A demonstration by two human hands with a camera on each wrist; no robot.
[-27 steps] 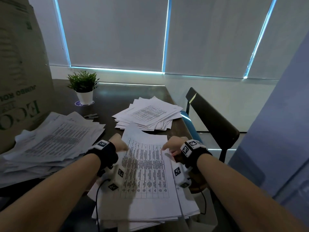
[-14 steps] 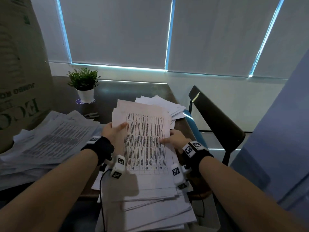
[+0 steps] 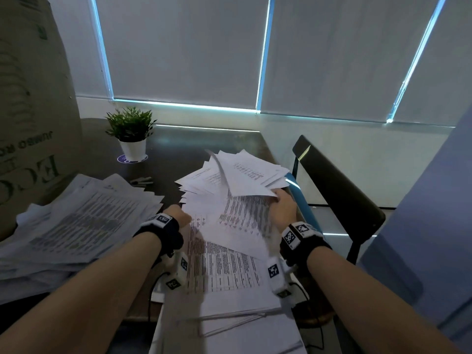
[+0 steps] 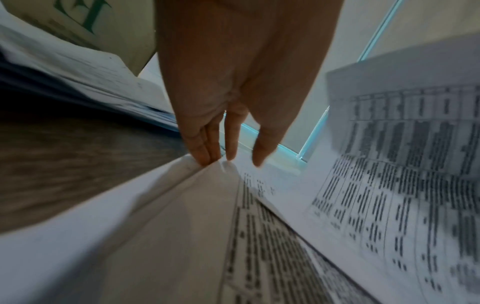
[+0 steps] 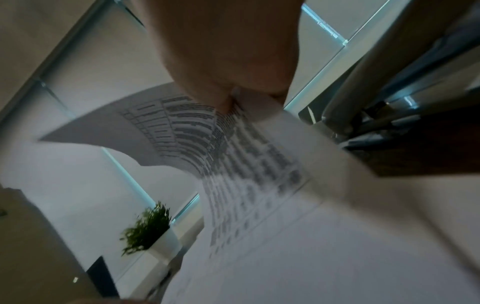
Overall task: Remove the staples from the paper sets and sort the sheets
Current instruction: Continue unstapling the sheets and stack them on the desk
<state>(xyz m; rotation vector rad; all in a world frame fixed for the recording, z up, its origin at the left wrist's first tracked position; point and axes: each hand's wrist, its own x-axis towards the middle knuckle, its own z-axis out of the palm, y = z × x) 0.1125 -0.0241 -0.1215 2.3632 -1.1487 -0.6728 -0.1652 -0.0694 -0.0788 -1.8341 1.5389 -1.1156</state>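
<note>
A stack of printed table sheets (image 3: pixel 224 274) lies in front of me, hanging over the table's near edge. My left hand (image 3: pixel 180 217) rests on its upper left corner, and the straight fingertips (image 4: pixel 205 158) touch the paper edge. My right hand (image 3: pixel 279 200) pinches one curling printed sheet (image 3: pixel 242 221) by its far right corner and holds it above the stack, next to the fanned pile of loose sheets (image 3: pixel 245 172) at the far right. In the right wrist view the sheet (image 5: pixel 197 139) bends out from under the curled fingers (image 5: pixel 226 102).
A thick untidy pile of papers (image 3: pixel 76 221) lies at the left, against a tall cardboard box (image 3: pixel 30 123). A small potted plant (image 3: pixel 132 146) and a small grey object (image 3: pixel 141 180) sit on the dark table (image 3: pixel 184 141). A black chair (image 3: pixel 339 192) stands at the right.
Both hands lifted the top sheet off the near stack. Now my right hand alone carries it toward the far right pile, and my left hand has let go and dropped onto the stack's corner.
</note>
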